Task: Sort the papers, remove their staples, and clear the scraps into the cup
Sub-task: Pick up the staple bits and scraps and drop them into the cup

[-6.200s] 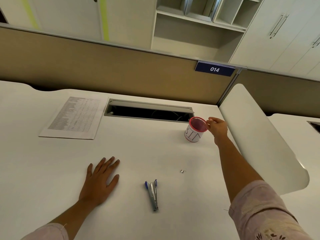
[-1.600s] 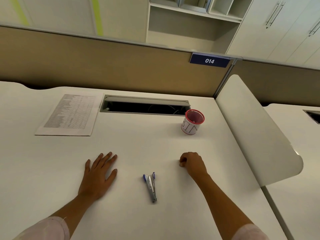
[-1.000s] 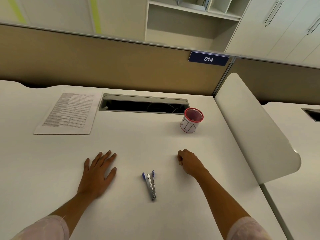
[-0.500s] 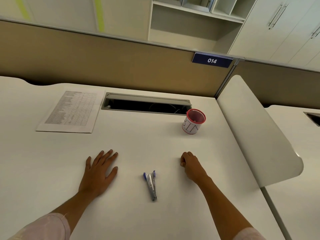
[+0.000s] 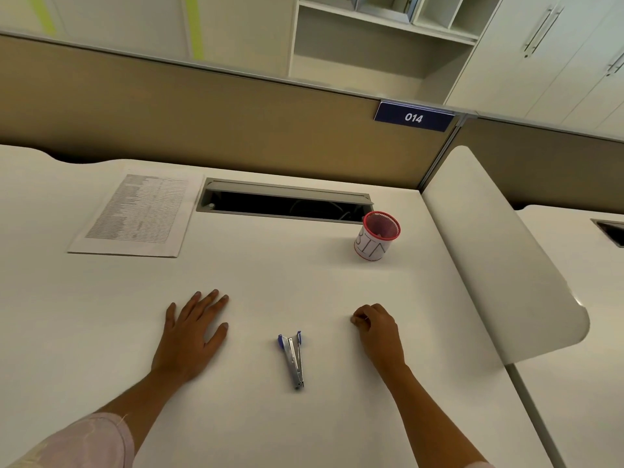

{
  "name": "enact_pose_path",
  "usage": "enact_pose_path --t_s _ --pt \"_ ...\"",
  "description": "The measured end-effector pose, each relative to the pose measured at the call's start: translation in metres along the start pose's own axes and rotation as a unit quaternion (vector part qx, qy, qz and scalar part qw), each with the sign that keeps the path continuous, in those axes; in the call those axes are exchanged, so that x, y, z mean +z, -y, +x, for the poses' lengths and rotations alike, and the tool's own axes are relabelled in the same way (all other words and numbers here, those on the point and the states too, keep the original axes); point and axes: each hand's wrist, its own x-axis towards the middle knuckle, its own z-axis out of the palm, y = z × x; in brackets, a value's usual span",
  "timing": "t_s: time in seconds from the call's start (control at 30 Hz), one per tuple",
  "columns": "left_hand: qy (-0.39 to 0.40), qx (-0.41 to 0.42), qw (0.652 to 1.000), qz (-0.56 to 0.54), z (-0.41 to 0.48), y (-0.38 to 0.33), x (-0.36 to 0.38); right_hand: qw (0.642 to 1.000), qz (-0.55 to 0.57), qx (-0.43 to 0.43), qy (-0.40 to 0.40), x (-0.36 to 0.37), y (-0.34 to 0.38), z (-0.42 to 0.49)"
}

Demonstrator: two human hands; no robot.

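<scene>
My right hand rests on the white desk with its fingertips pinched together at the spot where a loose staple lay; the staple itself is hidden under the fingers. My left hand lies flat on the desk, fingers spread, holding nothing. Between the hands lies a metal staple remover with blue tips. The red mesh cup, wrapped in a white label reading BIN, stands upright beyond my right hand. A stack of printed papers lies flat at the far left.
An open cable slot runs along the desk's back, just left of the cup. A white curved divider panel borders the desk on the right. A tan partition with a 014 sign stands behind.
My right hand left the cup and came down onto the loose staple, closing over it; in the last second it barely moved. The left hand stayed flat. The staple no longer shows on the desk.
</scene>
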Motion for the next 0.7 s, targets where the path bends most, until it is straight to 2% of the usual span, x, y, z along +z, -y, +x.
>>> enact_pose_path --t_s 0.13,0.37,0.7 --pt "0.000 0.001 1.000 0.000 0.000 0.000 0.000 0.998 -0.030 -0.045 -0.029 0.007 -0.002 -0.010" --pt "-0.003 0.002 1.000 -0.002 0.000 0.000 -0.001 0.987 -0.116 -0.106 -0.033 0.009 -0.014 -0.041" --pt "-0.003 0.003 1.000 -0.005 0.000 0.000 -0.001 0.999 0.009 -0.010 -0.029 -0.004 -0.007 -0.045"
